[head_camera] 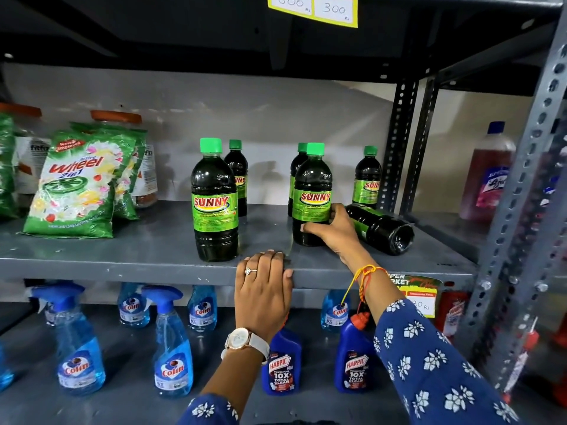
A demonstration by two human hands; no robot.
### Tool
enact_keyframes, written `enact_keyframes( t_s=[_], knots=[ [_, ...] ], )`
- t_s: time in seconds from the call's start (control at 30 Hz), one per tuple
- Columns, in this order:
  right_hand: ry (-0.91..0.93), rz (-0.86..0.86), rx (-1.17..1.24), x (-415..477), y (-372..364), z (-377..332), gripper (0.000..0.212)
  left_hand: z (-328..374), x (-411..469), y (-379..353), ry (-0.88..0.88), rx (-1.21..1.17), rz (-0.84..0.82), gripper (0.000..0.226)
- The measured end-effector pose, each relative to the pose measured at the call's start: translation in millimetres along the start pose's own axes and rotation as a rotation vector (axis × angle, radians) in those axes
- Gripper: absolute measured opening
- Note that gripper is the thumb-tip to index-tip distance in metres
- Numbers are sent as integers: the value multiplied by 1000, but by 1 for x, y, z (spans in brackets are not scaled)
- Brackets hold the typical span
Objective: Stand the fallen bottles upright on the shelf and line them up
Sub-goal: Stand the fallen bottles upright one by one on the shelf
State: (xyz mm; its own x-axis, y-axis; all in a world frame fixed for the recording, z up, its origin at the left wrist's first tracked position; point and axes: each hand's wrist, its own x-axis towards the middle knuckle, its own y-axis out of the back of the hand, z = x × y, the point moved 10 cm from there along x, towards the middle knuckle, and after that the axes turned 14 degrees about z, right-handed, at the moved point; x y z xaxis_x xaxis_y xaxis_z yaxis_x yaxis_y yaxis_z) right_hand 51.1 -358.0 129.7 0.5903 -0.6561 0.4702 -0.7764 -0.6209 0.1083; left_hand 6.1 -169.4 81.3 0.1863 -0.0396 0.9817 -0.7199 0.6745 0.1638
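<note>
Dark Sunny bottles with green caps stand on the grey shelf (122,256). One upright bottle (214,200) is at the front left. My right hand (333,230) grips the lower part of a second upright bottle (312,191). Just right of it a fallen bottle (383,228) lies on its side, base toward me. Three more stand at the back: one (237,170) behind the left bottle, one (298,170) partly hidden behind the held bottle, one (367,176) at the right. My left hand (264,286) rests flat on the shelf's front edge, holding nothing.
Green Wheel detergent packets (79,185) and orange-lidded jars (144,167) fill the shelf's left. A perforated metal upright (395,142) bounds the right side, with a pink Lizol bottle (487,173) beyond. Blue Colin sprays (171,348) and Harpic bottles (282,363) stand on the shelf below.
</note>
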Motion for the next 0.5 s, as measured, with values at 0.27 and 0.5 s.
enact_keyframes(
  t_s=[0.27, 0.5],
  knots=[
    [60, -34, -48, -20, 12, -15, 41, 1, 0, 4, 7, 12, -5, 28],
    [114, -77, 5, -47, 27, -25, 44, 2, 1, 4, 48, 33, -52, 28]
  ],
)
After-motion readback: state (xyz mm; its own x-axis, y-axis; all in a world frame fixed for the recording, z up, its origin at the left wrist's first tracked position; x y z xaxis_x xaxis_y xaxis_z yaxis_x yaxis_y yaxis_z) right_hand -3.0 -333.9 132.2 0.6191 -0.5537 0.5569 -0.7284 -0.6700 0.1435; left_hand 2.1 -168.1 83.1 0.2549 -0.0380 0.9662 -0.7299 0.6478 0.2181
